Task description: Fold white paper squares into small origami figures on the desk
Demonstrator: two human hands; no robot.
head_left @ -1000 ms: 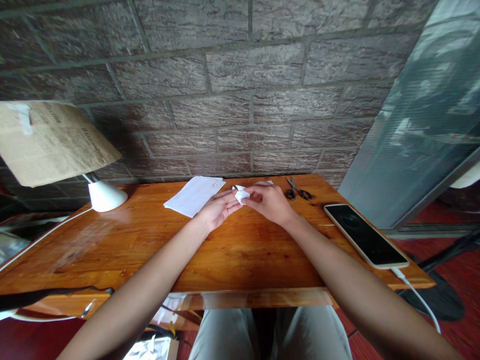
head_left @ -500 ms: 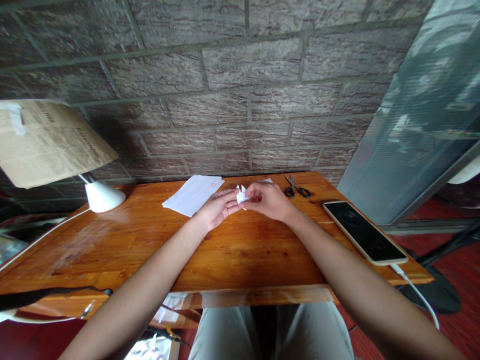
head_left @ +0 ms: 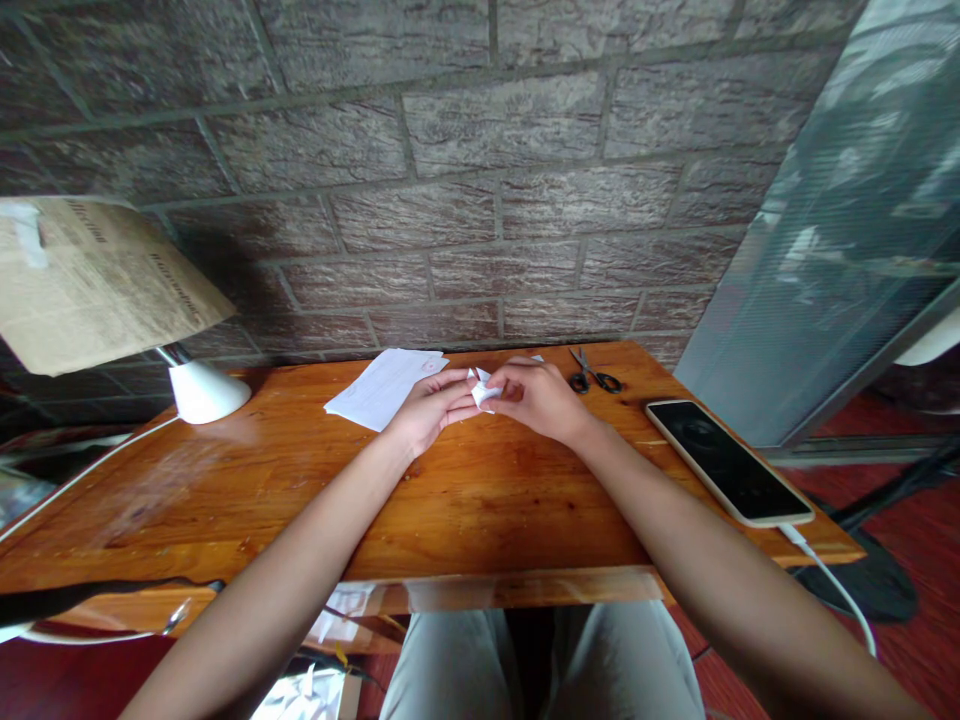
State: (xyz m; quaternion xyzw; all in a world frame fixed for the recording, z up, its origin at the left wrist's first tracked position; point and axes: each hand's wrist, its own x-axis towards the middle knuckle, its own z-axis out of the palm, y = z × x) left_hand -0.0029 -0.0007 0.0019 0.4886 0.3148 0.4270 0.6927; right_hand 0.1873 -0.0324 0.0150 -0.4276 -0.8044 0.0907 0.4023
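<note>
white lamp [head_left: 212, 393] at far left of the worktop [head_left: 487, 510] | loose sheets [head_left: 379, 393] lying flat | left hand [head_left: 426, 414]: fingers extended, tips at the folded white paper [head_left: 486, 394], cannot tell whether gripping | paper between both hands | right hand [head_left: 541, 400]: fingers pinching its right side | scissors [head_left: 595, 380] just beyond | phone [head_left: 727, 462], cable [head_left: 831, 582] plugged in

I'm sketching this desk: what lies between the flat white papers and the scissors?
The head view shows the left hand, a small folded paper, the right hand pinching it, and a white scrap just beyond.
</note>
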